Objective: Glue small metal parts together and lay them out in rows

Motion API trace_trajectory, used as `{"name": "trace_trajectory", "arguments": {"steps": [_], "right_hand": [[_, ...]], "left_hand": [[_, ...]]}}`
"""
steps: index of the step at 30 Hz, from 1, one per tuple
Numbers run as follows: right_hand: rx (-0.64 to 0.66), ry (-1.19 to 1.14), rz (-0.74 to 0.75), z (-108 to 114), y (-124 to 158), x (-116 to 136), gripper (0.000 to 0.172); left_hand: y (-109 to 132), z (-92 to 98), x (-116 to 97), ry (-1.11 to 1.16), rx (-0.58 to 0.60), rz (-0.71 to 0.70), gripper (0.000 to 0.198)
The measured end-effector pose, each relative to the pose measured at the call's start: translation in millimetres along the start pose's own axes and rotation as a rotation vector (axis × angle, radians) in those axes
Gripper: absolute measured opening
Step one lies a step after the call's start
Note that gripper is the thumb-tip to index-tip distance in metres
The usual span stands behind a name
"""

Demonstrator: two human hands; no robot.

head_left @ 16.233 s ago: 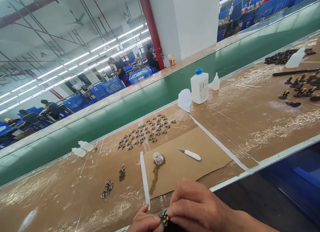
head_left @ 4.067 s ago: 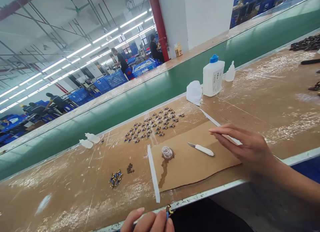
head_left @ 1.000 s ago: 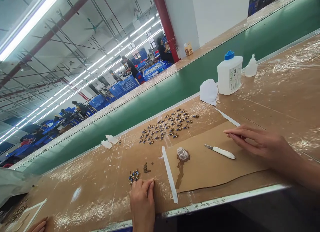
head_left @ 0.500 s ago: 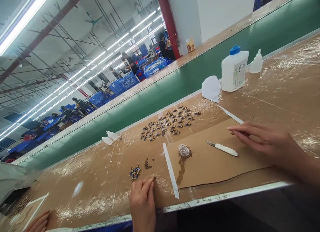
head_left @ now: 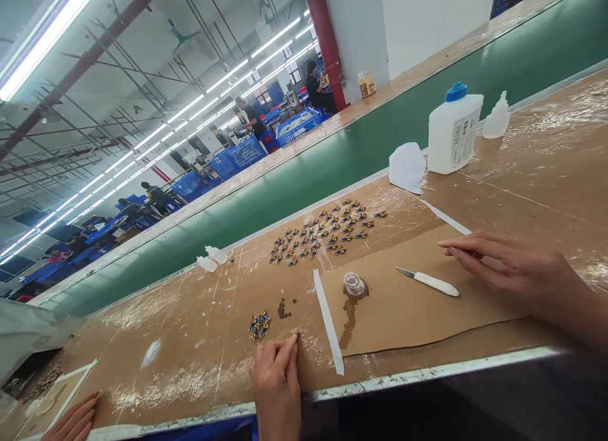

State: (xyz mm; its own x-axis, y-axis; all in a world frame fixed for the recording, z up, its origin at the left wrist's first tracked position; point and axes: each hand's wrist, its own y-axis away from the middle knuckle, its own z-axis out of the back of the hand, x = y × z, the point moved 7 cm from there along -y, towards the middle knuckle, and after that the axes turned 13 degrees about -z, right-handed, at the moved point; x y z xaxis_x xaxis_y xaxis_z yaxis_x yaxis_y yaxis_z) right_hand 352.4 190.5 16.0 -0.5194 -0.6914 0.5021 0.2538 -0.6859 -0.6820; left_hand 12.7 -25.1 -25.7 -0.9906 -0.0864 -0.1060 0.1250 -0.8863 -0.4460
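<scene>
My left hand point(head_left: 276, 381) rests near the table's front edge, its fingers closed with a small round brown piece point(head_left: 298, 335) at the fingertips. Just beyond it lie a pile of small blue-and-gold pieces point(head_left: 259, 325) and several loose brown pieces point(head_left: 284, 311). My right hand point(head_left: 513, 263) hovers over the right end of the cardboard sheet point(head_left: 380, 327), thumb and fingers pinched together; what they hold, if anything, is hidden. To its left lies a white-handled knife point(head_left: 437, 284). A small clear cup point(head_left: 354, 284) stands in a wet brown stain on the cardboard.
Rows of blue-and-gold pieces point(head_left: 327, 232) lie beyond the cardboard. A blue-capped bottle point(head_left: 455, 130), a dropper bottle point(head_left: 497, 116) and white paper point(head_left: 407, 166) stand at the back right. Two small bottles point(head_left: 212, 257) lie left. Another person's hand point(head_left: 73, 419) is at lower left.
The view has shifted slightly, so the table things appear a little further right. Both hands keep nearly the same pose, and the left fingertips remain at the brown piece.
</scene>
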Motion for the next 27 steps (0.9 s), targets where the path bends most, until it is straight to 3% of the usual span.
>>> {"name": "trace_trajectory", "arguments": {"steps": [3,6,11,18,27], "right_hand": [[-0.01,0.023,0.004,1,1,1,0.018],[-0.012,0.031,-0.019,0,2,-2,0.019],[-0.029,0.072,-0.027,-2,3,-5,0.023],[-0.029,0.056,0.005,0,2,-2,0.02],[-0.004,0.016,-0.024,-3,3,-7,0.017]], "left_hand": [[5,8.7,17,0.043,-0.058,0.065,0.032],[5,29.4,49,0.031,-0.121,0.181,0.022],[-15,44.8,94,0.025,-0.077,0.275,0.023],[-36,24.0,99,0.099,0.04,0.224,0.028],[-52,19.3,103,0.13,0.072,0.187,0.027]]}}
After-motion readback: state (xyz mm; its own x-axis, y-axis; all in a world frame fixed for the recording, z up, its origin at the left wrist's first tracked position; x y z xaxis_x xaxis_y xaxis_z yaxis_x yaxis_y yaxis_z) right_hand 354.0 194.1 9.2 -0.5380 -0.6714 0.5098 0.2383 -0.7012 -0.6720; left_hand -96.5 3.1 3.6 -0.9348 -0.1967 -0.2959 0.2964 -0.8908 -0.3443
